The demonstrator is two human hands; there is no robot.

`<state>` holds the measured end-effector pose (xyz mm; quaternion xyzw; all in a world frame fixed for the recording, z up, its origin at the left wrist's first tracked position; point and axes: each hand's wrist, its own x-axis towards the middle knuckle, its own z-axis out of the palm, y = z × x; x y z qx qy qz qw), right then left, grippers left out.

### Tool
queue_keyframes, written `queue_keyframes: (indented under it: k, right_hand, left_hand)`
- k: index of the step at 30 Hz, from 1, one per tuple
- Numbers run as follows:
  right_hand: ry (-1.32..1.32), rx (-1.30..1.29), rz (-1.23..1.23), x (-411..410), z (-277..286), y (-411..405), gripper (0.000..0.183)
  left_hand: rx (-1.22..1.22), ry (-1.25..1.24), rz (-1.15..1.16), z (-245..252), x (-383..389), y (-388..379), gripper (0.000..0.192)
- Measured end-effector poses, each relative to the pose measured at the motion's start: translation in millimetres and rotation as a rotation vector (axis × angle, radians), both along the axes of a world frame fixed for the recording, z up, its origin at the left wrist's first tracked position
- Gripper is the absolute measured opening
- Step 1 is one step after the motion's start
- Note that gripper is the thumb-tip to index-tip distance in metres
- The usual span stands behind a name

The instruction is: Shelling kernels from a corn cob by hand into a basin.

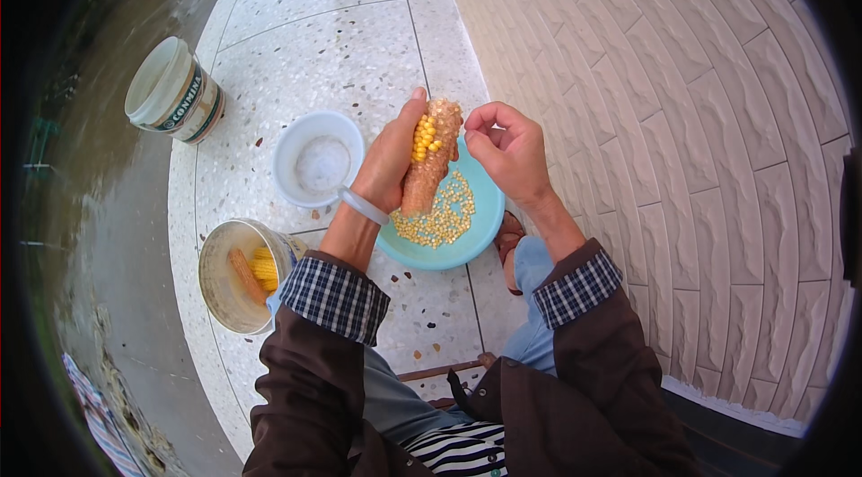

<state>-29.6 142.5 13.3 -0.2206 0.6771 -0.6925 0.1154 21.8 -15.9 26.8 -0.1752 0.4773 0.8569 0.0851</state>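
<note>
My left hand (390, 164), with a pale bangle at the wrist, grips a mostly bare corn cob (433, 160) held upright and slightly tilted. A patch of yellow kernels (424, 138) remains on the cob's left side, near my thumb. To the right of the cob, my right hand (508, 150) is raised with thumb and forefinger curled close together; whether a kernel lies between them cannot be told. Beneath both hands, a turquoise plastic basin (488, 228) holds loose corn kernels (438, 224); the cob hides part of it.
A white plastic bowl (324, 160) stands left of the basin. Farther left are a plastic bucket (195, 103) and another bucket (219, 302) holding a bare cob (247, 275) and corn with kernels (264, 269). A tiled wall (673, 160) rises on the right.
</note>
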Motion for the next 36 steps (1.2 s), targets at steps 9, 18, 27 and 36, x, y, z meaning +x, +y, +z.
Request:
queue_keyframes:
  k: [9,18,27,36]
  right_hand:
    - [0.098,0.038,-0.127,6.0,12.5,-2.9,0.013]
    - [-0.384,-0.119,-0.06,-0.3,18.1,1.4,0.005]
    - [-0.494,-0.349,0.016,0.2,21.5,1.7,0.003]
    - [-0.12,-0.07,-0.016,-3.0,10.9,5.5,0.004]
  left_hand:
    - [-0.455,0.234,0.058,-13.4,-3.7,4.8,0.051]
    - [-0.703,0.407,0.104,-5.7,0.3,15.4,0.049]
    - [0.108,0.031,-0.01,-0.8,-1.6,9.1,0.047]
    - [0.25,0.07,-0.082,-1.8,-0.9,1.1,0.045]
